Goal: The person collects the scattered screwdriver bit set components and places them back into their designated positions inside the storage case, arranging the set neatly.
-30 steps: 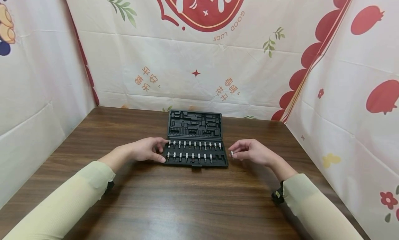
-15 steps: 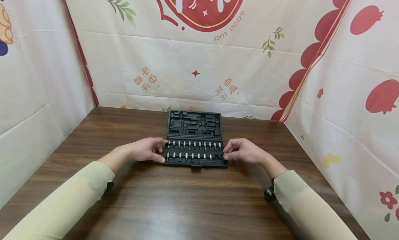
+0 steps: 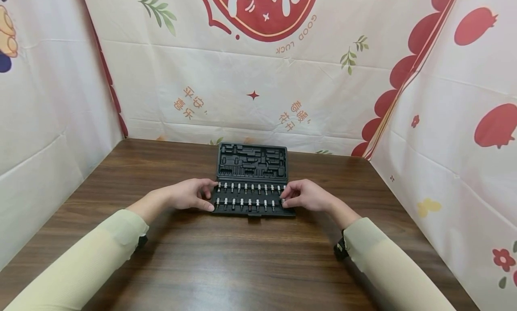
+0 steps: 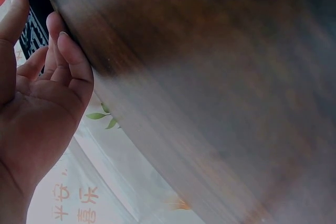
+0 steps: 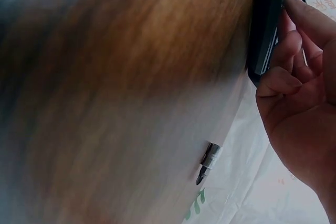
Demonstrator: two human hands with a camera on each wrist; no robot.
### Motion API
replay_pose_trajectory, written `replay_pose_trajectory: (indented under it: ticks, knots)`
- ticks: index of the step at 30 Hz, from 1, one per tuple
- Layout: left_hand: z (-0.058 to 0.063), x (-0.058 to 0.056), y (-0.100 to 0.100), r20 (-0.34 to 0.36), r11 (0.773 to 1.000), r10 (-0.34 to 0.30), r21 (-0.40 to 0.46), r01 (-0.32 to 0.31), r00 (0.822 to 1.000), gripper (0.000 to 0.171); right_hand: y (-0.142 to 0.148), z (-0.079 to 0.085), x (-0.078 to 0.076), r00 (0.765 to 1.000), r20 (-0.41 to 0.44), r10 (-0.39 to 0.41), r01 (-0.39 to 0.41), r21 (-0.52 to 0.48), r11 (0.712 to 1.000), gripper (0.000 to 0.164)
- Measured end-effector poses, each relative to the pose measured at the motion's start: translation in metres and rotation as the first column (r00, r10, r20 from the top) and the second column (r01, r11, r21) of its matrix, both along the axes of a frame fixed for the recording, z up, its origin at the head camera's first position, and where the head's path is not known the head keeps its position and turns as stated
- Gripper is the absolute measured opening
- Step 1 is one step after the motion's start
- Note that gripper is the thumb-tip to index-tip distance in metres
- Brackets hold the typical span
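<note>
A black socket case [image 3: 252,193] lies open on the table, its molded lid [image 3: 252,160] tilted back. Two rows of silver bit sockets [image 3: 249,202] fill its base. My left hand [image 3: 186,194] rests against the case's left side, thumb by the front corner and index finger near the back row. Over the right end of the front row, my right hand [image 3: 308,195] pinches a bit socket [image 3: 283,201] between thumb and fingers, right at its slot. The right wrist view shows that hand [image 5: 302,103] beside the case's edge, with the pinched piece hidden.
Another bit socket [image 5: 210,156] with a dark pointed tip lies loose on the table, seen in the right wrist view. The brown wooden table [image 3: 242,257] is bordered by printed white cloth [image 3: 242,109] at the back and both sides.
My right hand has moved left with the bit socket, from beside the case to over the right end of the front row. The left hand has stayed in place.
</note>
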State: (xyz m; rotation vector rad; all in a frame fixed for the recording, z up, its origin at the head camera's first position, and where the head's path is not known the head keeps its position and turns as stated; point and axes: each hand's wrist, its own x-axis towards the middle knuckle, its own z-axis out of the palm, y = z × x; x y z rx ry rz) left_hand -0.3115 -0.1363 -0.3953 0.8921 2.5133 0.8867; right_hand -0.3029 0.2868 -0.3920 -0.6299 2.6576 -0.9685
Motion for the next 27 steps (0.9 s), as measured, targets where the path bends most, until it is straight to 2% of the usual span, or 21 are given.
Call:
replay_pose_trajectory:
  ticks: [16, 27]
  knots:
    - [0.0003, 0.0000, 0.0009, 0.017, 1.000, 0.011, 0.002, -0.011, 1.000, 0.083, -0.0021, -0.0022, -0.0026, 0.999, 0.031, 0.008, -0.009, 0.032, 0.999, 0.017]
    - [-0.0024, -0.0026, 0.0001, 0.019, 1.000, 0.014, -0.011, -0.014, 1.000, 0.084, -0.0019, -0.0020, -0.0055, 0.997, 0.071, -0.012, 0.009, 0.038, 0.999, 0.038]
